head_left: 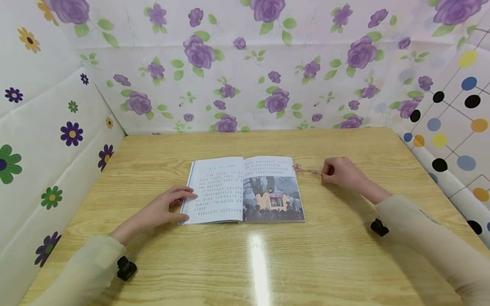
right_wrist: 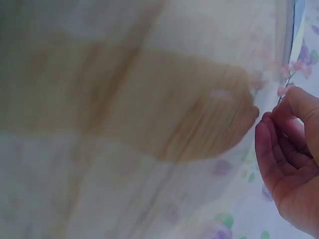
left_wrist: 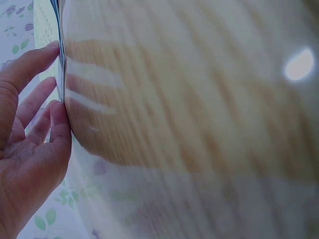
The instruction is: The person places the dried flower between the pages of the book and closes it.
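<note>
An open book [head_left: 220,170] lies on the table, its left page mostly text and its right page carrying a picture [head_left: 273,199]. At the book's left edge, my left hand [head_left: 168,208] rests with fingertips on the page and the thumb by the lower corner. The left wrist view shows this hand [left_wrist: 35,124] with its fingers extended against the book's edge [left_wrist: 62,79]. My right hand [head_left: 342,172] pinches the thin stem of a small pink flower sprig [head_left: 297,167]. Its blossoms reach the book's right edge. In the right wrist view, pink blossoms [right_wrist: 300,68] show beyond the pinching fingertips.
The wooden table [head_left: 214,263] reflects a bright streak of light. A cloth with purple flowers [head_left: 275,102] hangs behind it, and patterned sheets stand at both sides. A small black device [head_left: 126,268] sits by the left wrist, another black device [head_left: 379,228] by the right.
</note>
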`<state>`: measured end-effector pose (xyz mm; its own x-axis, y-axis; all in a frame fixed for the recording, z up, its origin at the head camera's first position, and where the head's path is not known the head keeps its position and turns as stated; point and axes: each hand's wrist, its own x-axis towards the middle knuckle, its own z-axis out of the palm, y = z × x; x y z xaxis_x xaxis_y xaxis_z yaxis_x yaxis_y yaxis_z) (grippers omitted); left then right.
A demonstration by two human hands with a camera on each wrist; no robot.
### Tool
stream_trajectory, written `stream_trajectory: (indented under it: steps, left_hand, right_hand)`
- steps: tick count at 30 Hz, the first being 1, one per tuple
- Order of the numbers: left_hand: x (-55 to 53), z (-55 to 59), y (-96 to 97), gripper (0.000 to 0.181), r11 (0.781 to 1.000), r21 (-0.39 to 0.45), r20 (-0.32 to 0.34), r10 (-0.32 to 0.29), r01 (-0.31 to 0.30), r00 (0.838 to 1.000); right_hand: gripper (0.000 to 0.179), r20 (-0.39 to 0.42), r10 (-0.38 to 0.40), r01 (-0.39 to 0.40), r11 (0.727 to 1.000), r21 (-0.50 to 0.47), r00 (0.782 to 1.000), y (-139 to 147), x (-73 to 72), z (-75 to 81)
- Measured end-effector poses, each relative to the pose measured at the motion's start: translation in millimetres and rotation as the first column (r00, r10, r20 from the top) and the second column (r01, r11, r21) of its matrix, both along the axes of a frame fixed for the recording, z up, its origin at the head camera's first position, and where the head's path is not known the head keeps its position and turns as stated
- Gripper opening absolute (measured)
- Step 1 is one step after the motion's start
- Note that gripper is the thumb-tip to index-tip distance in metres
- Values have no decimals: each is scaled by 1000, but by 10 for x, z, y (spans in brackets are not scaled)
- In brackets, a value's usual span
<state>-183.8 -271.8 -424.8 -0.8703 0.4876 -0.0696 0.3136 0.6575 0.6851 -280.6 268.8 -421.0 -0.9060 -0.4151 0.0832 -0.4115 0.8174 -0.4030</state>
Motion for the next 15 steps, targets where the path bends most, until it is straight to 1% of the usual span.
stream_trajectory:
  steps: [4,6,12,15]
  left_hand:
    - [0,-10,-3,52,1000,6,-2,0,0,1000]
    - [-2,-17,-6,52,1000,5,-5,-1,1,1000]
    - [-7,-28,-9,52,1000,-4,-12,0,0,1000]
    - [-9,-23,-6,53,1000,-8,-16,3,-3,1000]
  right_hand:
    - [18,9,24,-24,998,-53,1000,-23,21,-8]
    - [18,25,31,-29,997,-70,999,-31,25,-1]
    - [5,79,15,-7,995,-104,997,-26,32,29]
    - [10,84,-18,27,994,-110,996,-16,38,56]
